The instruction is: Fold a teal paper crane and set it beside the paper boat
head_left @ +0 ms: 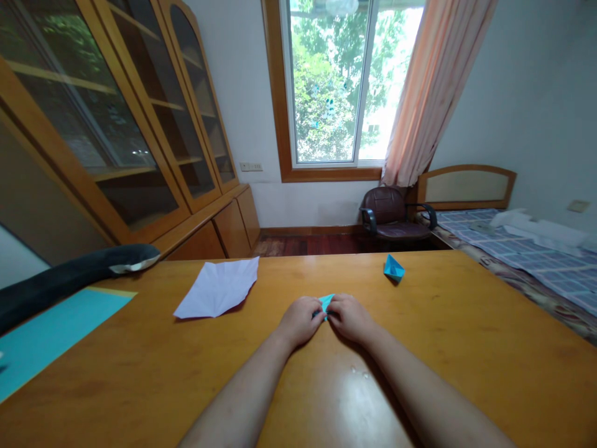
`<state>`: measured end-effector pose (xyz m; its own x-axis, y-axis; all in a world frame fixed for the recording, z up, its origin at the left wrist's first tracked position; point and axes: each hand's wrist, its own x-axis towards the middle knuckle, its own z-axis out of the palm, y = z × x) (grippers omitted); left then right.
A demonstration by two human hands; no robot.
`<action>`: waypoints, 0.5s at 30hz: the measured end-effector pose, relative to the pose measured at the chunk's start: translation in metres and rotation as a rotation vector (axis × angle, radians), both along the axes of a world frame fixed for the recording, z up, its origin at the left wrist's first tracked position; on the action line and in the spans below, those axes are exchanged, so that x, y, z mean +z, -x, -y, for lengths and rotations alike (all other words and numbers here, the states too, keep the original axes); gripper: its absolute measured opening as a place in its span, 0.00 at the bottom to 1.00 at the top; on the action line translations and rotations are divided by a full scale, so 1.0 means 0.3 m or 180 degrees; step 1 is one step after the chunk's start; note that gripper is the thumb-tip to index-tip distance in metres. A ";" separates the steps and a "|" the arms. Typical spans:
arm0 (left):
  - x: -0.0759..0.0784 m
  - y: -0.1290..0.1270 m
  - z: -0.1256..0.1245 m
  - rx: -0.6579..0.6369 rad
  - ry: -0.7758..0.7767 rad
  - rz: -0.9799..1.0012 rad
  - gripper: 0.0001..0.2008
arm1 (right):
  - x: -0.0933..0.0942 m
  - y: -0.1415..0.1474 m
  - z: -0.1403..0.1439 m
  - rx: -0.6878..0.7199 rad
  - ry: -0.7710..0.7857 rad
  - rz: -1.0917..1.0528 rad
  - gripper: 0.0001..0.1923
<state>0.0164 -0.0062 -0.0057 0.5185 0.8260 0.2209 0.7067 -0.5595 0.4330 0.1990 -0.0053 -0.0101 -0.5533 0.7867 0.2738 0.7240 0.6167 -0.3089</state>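
Note:
Near the middle of the wooden table (pixel 224 373), a small piece of folded blue paper (pixel 326 301) lies between my two hands, mostly covered by fingers. My left hand (pixel 302 318) grips its left side with curled fingers. On its right side, my right hand (pixel 349 316) has its fingers closed on the same paper, and the fingertips of both hands almost meet. Farther off to the right stands a folded blue paper shape (pixel 394 268) with pointed corners. A creased white sheet of paper (pixel 219 287) rests to the left of my hands, its edges lifted in places.
A light blue sheet (pixel 60 336) and a dark, long stuffed object (pixel 79 270) lie at the table's left. Beyond the table are a wooden cabinet (pixel 186 155), a brown armchair (pixel 389 211), and a bed (pixel 527 249) on the right.

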 end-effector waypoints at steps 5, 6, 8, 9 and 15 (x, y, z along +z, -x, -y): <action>0.006 0.000 0.005 -0.0025 -0.0136 -0.0106 0.11 | -0.012 0.004 -0.006 -0.0117 -0.0107 0.0143 0.11; 0.007 0.002 0.007 -0.0023 -0.0181 -0.0123 0.11 | -0.011 0.004 -0.004 -0.0118 -0.0138 0.0163 0.11; 0.008 0.005 0.010 -0.0009 -0.0265 -0.0159 0.10 | -0.007 0.003 0.001 -0.0139 -0.0187 0.0194 0.12; 0.008 0.007 0.012 0.0011 -0.0305 -0.0185 0.10 | -0.005 0.002 0.004 -0.0153 -0.0199 0.0203 0.12; 0.003 0.008 0.010 0.0221 -0.0391 -0.0508 0.14 | 0.003 0.001 0.008 -0.0252 -0.0116 0.0241 0.14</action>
<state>0.0141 -0.0092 -0.0049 0.4978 0.8329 0.2419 0.7996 -0.5487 0.2439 0.1987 -0.0076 -0.0091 -0.5100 0.8190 0.2628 0.7913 0.5665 -0.2299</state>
